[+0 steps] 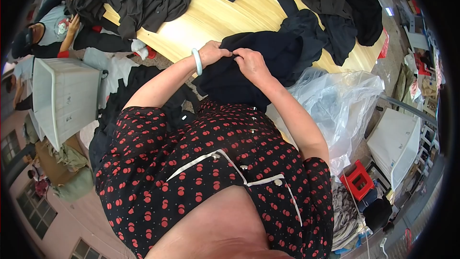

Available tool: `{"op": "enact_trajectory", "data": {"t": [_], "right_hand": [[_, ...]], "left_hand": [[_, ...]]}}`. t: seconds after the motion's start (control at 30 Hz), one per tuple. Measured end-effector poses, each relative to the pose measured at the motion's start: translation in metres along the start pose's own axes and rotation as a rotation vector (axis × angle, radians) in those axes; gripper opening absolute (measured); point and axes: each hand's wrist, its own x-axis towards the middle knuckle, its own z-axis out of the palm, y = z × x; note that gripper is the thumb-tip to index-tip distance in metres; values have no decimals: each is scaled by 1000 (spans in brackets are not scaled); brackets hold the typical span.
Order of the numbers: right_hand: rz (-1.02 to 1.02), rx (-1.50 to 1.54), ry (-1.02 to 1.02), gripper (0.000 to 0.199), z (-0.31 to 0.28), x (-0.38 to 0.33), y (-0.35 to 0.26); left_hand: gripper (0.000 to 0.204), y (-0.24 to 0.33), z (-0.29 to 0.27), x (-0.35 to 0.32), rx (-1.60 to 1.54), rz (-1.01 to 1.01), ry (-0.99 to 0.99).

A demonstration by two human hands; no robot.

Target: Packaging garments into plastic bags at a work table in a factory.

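Observation:
A dark navy garment point(261, 76) is spread in front of me, hanging over the near edge of the wooden table point(177, 31). My left hand point(212, 53), with a pale bangle on its wrist, pinches the garment's upper edge between thumb and fingers. Close beside it, my right hand point(251, 63) pinches the same edge, so the two hands almost meet. What small part of the cloth lies between the fingertips is too fine to make out. More dark cloth point(306, 36) lies crumpled just right of the garment.
Heaps of black garments point(148, 0) cover the table's far left. At the left another person point(55, 26) handles cloth near a white bin point(67, 96). Clear plastic sheeting point(335, 100) hangs to my right, near a red stool point(358, 181) and another white bin point(395, 139).

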Motion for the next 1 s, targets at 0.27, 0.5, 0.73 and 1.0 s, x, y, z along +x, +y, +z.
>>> {"op": "enact_trajectory", "data": {"t": [0.27, 0.5, 0.73, 1.0], "right_hand": [[-24, -125, -45, 10, -2, -4, -2], [-4, -113, -13, 7, 0, -3, -3], [-19, -154, -68, 10, 2, -3, -3], [-21, -297, -139, 7, 1, -6, -3]], "left_hand": [[25, 4, 13, -4, 764, 280, 172], [31, -7, 10, -2, 820, 414, 190], [21, -16, 13, -11, 1023, 536, 159], [17, -24, 22, -12, 1114, 604, 235]]}}
